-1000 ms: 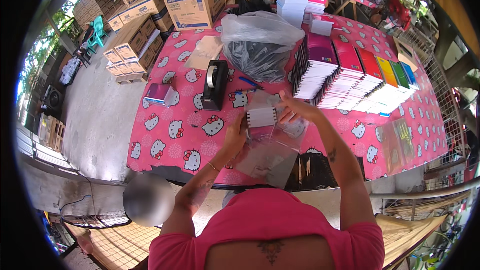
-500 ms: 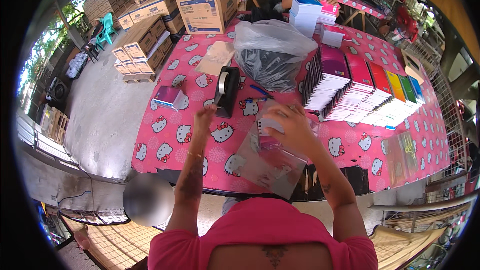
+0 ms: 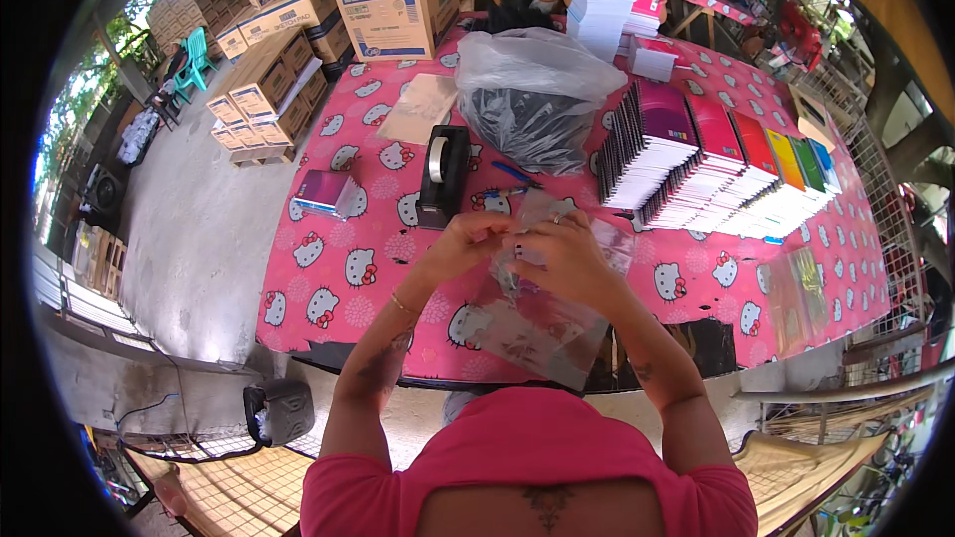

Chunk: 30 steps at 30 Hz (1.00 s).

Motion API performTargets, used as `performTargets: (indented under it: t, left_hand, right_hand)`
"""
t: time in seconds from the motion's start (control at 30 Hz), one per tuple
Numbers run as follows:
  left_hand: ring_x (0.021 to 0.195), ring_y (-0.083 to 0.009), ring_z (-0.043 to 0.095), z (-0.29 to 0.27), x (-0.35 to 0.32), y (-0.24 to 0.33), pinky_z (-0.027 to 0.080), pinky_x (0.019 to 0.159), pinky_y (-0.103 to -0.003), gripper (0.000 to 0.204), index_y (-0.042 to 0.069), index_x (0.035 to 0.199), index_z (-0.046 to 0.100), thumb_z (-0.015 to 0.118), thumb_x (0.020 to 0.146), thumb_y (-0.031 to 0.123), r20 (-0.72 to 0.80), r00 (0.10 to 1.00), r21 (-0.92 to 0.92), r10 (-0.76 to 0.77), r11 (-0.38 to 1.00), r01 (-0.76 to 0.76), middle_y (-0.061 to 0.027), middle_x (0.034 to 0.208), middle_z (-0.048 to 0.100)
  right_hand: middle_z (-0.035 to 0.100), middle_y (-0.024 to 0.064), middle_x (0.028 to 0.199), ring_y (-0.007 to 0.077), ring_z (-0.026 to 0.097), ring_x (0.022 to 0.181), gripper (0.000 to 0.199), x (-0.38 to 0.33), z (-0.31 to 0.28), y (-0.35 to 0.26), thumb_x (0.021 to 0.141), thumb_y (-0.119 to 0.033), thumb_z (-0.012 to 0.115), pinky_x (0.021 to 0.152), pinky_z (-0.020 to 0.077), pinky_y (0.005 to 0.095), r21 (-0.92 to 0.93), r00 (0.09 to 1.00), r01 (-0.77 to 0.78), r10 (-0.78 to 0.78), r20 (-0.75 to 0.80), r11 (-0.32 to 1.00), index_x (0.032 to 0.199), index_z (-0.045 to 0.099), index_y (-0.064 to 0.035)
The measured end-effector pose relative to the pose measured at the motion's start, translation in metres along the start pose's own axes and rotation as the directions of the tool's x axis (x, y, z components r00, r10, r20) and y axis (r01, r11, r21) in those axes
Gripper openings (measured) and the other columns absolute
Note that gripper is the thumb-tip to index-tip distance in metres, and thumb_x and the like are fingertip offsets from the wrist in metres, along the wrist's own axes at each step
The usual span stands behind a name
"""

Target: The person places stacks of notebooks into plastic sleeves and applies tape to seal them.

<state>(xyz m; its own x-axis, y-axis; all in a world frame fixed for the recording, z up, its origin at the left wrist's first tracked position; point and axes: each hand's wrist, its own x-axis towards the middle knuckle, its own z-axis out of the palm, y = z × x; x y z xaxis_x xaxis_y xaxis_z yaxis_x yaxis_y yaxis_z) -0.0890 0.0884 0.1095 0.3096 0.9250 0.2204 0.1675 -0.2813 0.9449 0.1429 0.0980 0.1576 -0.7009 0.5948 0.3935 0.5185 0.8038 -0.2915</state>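
Drawn back from the tape dispenser (image 3: 443,179), the left hand (image 3: 479,236) curls nearly closed, any hold unclear to me; the right hand (image 3: 565,257) arches half-open, grip hidden, over clear plastic film (image 3: 557,343) near-right of the dispenser. I judge it light, limp, slippery: best pinched at edges.

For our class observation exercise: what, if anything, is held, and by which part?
Cannot be told: the left hand and right hand, close together over clear plastic, hide any hold.
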Motion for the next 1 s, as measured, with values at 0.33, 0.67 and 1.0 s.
performTargets:
  t: [0.33, 0.67, 1.0]
  left_hand:
    - [0.11, -0.0275, 0.051, -0.004, 0.027, 0.003, 0.036, 0.1, -0.044, 0.018, 0.018, 0.093, 0.077, 0.079, 0.077, 0.012, 0.076, 0.932, 0.373, 0.355, 0.857, -0.357, -0.0098, 0.133, 0.054]
    - [0.131, -0.0407, 0.04, 0.047, 0.051, -0.033, 0.035, 0.108, -0.05, 0.045, 0.014, 0.118, 0.062, 0.081, 0.077, 0.019, -0.032, 0.925, 0.561, 0.378, 0.773, -0.296, -0.0173, 0.149, 0.039]
    - [0.113, -0.0168, 0.056, 0.034, 0.024, -0.044, 0.045, 0.098, -0.031, 0.057, 0.0, 0.142, 0.046, 0.069, 0.092, 0.014, 0.119, 0.948, -0.447, -0.294, 0.837, 0.316, -0.0083, 0.127, 0.059]
  right_hand:
    - [0.058, 0.0085, 0.113, 0.032, 0.057, 0.108, 0.057, -0.049, 0.005, 0.072, 0.066, -0.029, 0.089, 0.096, 0.0409, 0.0504, 0.442, 0.917, -0.255, 0.36, -0.171, 0.86, 0.112, 0.061, -0.0115]
    - [0.039, 0.0149, 0.153, 0.0326, 0.039, 0.142, 0.064, -0.059, 0.048, 0.067, 0.069, -0.031, 0.086, 0.117, 0.0295, 0.0508, 0.489, 0.999, 0.016, 0.003, -0.038, 0.872, 0.129, 0.066, -0.0213]
    - [0.055, 0.01, 0.137, 0.0202, 0.048, 0.129, 0.041, -0.04, 0.067, 0.1, 0.096, -0.024, 0.066, 0.1, 0.0441, 0.0351, 0.961, 0.869, -0.274, 0.437, 0.231, 0.038, 0.132, 0.062, -0.007]
